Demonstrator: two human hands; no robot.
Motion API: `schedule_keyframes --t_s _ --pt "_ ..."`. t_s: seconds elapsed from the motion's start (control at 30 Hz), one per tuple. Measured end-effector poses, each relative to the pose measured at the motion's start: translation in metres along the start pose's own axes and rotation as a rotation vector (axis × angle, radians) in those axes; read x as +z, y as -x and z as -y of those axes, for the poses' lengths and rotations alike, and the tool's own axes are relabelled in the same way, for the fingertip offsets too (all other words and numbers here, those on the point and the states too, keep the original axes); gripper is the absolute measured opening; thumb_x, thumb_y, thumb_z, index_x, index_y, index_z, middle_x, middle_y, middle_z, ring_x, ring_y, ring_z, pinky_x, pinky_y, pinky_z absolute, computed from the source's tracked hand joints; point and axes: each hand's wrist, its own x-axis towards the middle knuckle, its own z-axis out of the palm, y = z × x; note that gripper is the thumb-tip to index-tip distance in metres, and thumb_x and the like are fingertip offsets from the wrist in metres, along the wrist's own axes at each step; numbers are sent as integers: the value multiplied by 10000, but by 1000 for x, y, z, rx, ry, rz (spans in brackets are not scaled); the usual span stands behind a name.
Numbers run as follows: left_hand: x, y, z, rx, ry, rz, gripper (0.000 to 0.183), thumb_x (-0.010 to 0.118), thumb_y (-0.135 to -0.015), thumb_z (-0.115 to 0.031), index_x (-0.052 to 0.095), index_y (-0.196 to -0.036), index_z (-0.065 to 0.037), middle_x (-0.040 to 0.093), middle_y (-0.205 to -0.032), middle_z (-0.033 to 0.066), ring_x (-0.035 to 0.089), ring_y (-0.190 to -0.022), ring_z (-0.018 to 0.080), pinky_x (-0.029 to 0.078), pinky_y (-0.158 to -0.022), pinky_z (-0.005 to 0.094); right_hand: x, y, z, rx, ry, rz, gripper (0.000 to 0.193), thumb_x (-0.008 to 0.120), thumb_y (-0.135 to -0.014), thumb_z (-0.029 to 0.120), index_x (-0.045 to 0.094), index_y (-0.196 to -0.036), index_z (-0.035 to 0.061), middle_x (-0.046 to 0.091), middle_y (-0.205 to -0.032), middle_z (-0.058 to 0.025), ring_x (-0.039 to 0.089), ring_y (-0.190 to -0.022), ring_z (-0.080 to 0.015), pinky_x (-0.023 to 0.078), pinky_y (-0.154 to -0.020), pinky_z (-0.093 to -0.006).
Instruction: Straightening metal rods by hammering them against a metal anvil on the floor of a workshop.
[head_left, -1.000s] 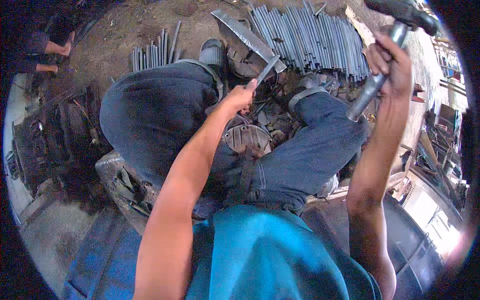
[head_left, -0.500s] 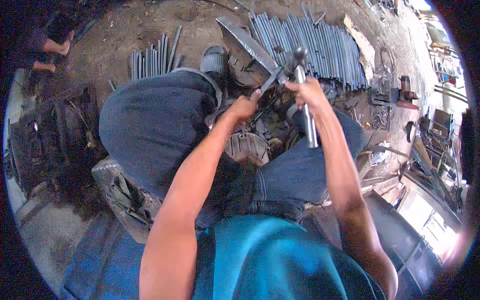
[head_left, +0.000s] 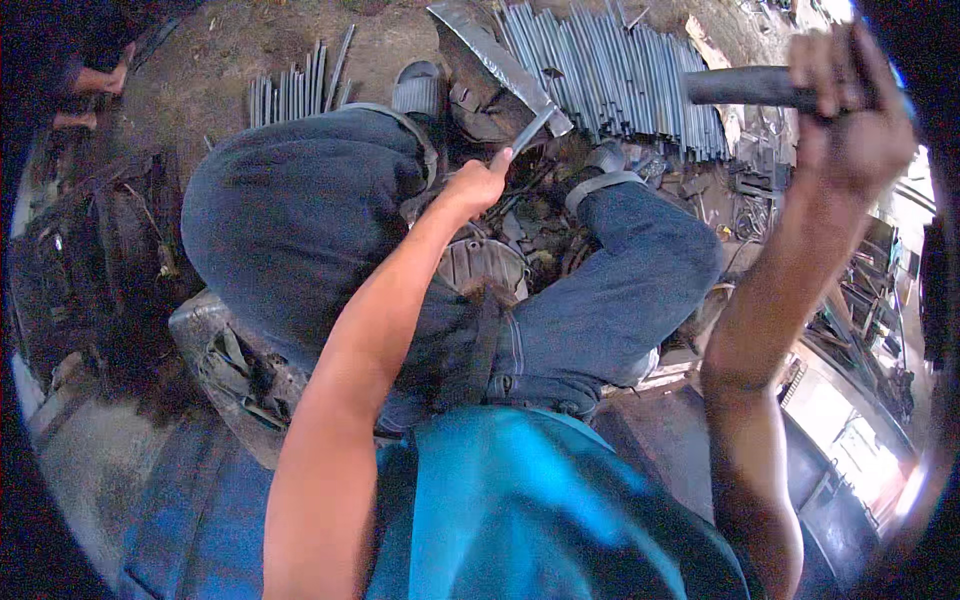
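My left hand (head_left: pixel 476 189) is closed around a grey metal bar (head_left: pixel 526 133), thumb laid along it. The bar's far tip meets the near end of a long, blade-shaped metal plate (head_left: pixel 495 60) between my feet; whether they are joined I cannot tell. Raised high at the right, my right hand (head_left: pixel 850 115) is wrapped round a hammer (head_left: pixel 735 87). Its thick handle juts out leftward, dark in shadow, while the head is hidden or outside the view. Below the bar, dark scraps (head_left: pixel 525 220) lie between my legs.
Many grey metal rods (head_left: pixel 620 75) lie side by side beyond my right foot. A smaller group of rods (head_left: pixel 290 95) lies beyond my left knee. Metal odds and ends (head_left: pixel 755 200) are strewn at the right. Another person's limbs (head_left: pixel 105 85) show at the far left.
My right hand has swung the hammer up and to the right, away from the bar. My left hand keeps its grip, with the bar shifted slightly in the picture.
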Motion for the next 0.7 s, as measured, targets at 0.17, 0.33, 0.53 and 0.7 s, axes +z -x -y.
schedule_keyframes --t_s 0.17,0.33,0.53,0.7 --pt "8 -7 8 125 -168 -62 796 314 -882 -611 616 -907 125 583 -911 351 574 -920 473 453 -826 481 15 145 -217 1064 366 -99 212 689 -728 161 554 -656 14 489 -562 -29 427 -390 -135 355 -367 -312" --pt "9 4 13 93 -241 -151 677 344 -895 -560 635 -956 49 583 -999 317 561 -980 452 436 -867 491 -17 115 -211 1302 -86 -188 169 666 -756 91 504 -758 44 388 -481 14 349 -346 -96 278 -335 -295" --pt "10 5 1 128 -264 -245 709 328 -900 -573 633 -866 66 604 -869 316 584 -883 465 448 -814 515 -38 15 -77 697 145 43 215 630 -829 198 486 -862 42 378 -515 63 318 -352 -34 274 -332 -200" --pt "9 11 -12 82 -253 -233 648 395 -889 -539 640 -885 61 605 -887 315 588 -887 466 461 -801 515 -37 -30 14 155 -343 385 149 474 -874 131 438 -742 70 290 -554 29 270 -464 -58 275 -517 -218"
